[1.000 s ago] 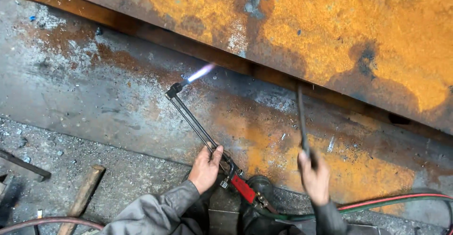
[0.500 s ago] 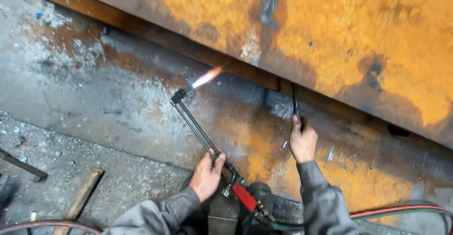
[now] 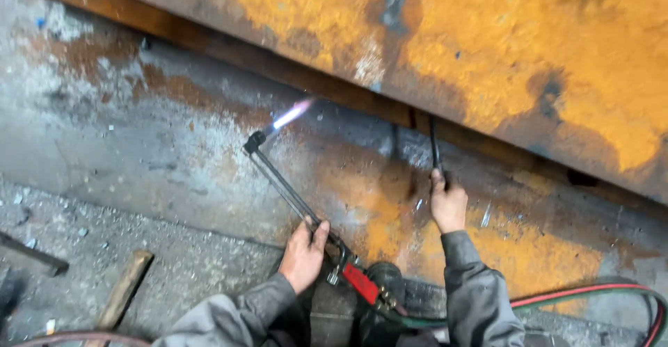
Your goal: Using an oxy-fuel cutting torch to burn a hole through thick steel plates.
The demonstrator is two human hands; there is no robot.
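Cutting torch (image 3: 292, 197) is gripped near its valve end by the left hand (image 3: 303, 255), fingers curled round the twin dark metal tubes with the thumb laid up along them. From that grip the long thin tubes are run up and to the left to a bent nozzle head (image 3: 253, 141), where a short flame (image 3: 291, 114) is thrown out, pale blue-white at the core and pinkish at the tip. Behind the hand, a red section of the torch body (image 3: 362, 284) with brass-looking fittings is seen, and red and green hoses (image 3: 591, 293) are trailed off to the right in a loop.

A slim dark steel rod (image 3: 435, 145) is clamped in the closed fingers of the right hand (image 3: 447, 204), held nearly upright, its top end set against the lower edge of the big rusty steel plate (image 3: 501, 48). That plate is coated in bright orange, flaky rust with darker scorched patches, and it's laid slanted across the top of the view. The flame is pointed toward the dark gap under that plate's edge, well to the left of the rod.

Both arms are covered by grey work sleeves (image 3: 480, 298). Underneath, a grey, scaly steel surface (image 3: 125, 152) stained with orange is seen, gritty with slag bits. A wooden handle (image 3: 124, 290) is lying at the lower left, near a dark metal bar (image 3: 31, 253).
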